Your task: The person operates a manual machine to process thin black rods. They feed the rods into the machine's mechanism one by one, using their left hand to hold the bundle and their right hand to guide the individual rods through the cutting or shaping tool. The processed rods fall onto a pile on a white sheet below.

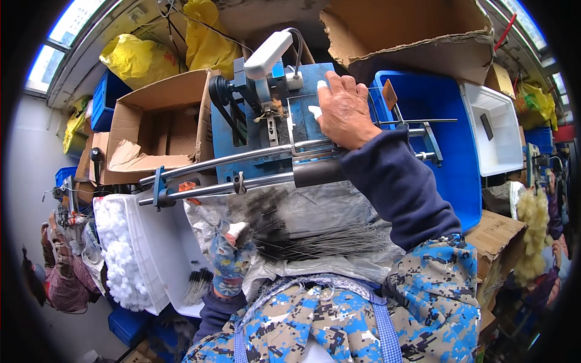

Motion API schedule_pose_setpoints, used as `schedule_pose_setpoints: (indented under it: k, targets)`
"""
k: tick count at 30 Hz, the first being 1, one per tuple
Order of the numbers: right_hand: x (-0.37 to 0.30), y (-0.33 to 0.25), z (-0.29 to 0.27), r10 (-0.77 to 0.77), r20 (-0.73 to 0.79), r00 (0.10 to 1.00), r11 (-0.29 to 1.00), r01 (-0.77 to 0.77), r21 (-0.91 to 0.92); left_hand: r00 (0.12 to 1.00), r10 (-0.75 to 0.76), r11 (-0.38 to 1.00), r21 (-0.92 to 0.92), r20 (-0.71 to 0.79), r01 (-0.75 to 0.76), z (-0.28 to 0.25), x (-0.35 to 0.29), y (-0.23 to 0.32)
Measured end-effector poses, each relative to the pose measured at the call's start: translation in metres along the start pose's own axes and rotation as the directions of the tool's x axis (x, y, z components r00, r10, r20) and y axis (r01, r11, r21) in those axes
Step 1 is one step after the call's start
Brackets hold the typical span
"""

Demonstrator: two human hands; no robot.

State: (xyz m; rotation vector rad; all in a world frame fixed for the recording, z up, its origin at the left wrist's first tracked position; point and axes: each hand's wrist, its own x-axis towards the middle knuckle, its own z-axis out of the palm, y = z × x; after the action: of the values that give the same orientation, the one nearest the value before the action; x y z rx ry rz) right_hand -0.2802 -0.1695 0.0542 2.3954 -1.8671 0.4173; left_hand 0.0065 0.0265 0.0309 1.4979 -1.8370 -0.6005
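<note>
My right hand [346,112] lies over the blue machine [257,158], fingers bent, with white wraps on the thumb and a fingertip. A gap shows between thumb and forefinger, and a thin wire runs close by the fingertips. Beneath the wrist two steel rails [254,181] cross in front of the machine. Below them my left hand [233,235], in a patterned blue cover with a white wrap, is beside a dark smeared patch [266,212]; its fingers are not distinct. A bundle of thin metal wires [327,243] is spread on a pale sheet [339,206] over my lap.
An opened cardboard box [160,160] stands left of the machine, a blue bin [442,193] right of it. White fluffy tufts [124,254] lie beside a white tub [154,260] at the left. A white bin [499,142] and other people [69,272] are farther out.
</note>
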Motion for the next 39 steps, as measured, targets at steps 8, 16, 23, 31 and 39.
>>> schedule_pose_setpoints:
  k: [8,16,23,31,39]
  targets:
    - [-0.027,0.006,-0.007,0.065,0.050,0.997,0.983,-0.073,0.171,0.910,-0.366,0.838,-0.355,0.196,0.414,0.026,0.021,0.044]
    - [-0.024,-0.008,-0.009,0.059,0.204,0.977,0.967,-0.107,0.232,0.831,-0.467,0.678,-0.481,0.302,0.556,0.016,0.021,0.055]
    - [-0.013,-0.050,0.000,0.020,0.152,0.988,0.964,-0.059,0.258,0.868,-0.397,0.761,-0.423,0.297,0.492,0.018,0.018,0.054]
    - [-0.010,-0.050,0.006,-0.058,0.144,0.988,0.953,0.011,0.304,0.844,-0.442,0.750,-0.390,0.305,0.534,0.005,0.016,0.053]
    - [-0.025,0.007,-0.026,-0.009,0.208,0.978,0.990,-0.021,0.141,0.853,-0.401,0.665,-0.535,0.333,0.521,0.017,0.019,0.056]
